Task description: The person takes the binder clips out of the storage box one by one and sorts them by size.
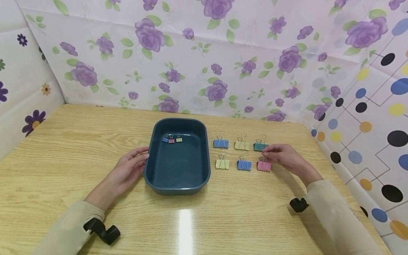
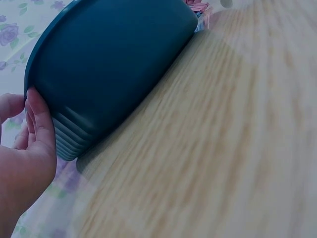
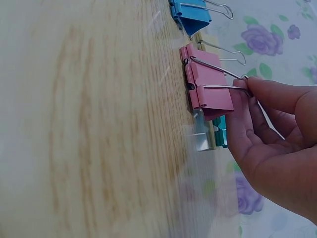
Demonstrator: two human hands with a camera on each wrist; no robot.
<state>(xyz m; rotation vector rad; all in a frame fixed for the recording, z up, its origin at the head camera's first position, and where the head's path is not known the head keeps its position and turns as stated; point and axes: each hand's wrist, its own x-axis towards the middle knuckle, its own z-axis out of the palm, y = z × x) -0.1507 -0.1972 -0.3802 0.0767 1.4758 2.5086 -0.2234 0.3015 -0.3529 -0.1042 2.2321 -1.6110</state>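
A dark teal tray stands on the wooden table, with three small binder clips inside near its far left: one blue, one pink, one yellow. My left hand holds the tray's left rim, fingertips against the outer wall. At the right, my right hand pinches the wire handles of a pink binder clip between thumb and fingers. Whether that clip touches the table is unclear. Just behind it lies a green binder clip, partly hidden by the fingers in the right wrist view.
Larger binder clips lie in two rows right of the tray: blue and yellow at the back, yellow and blue in front. A flowered cloth hangs behind the table; a dotted cloth borders its right.
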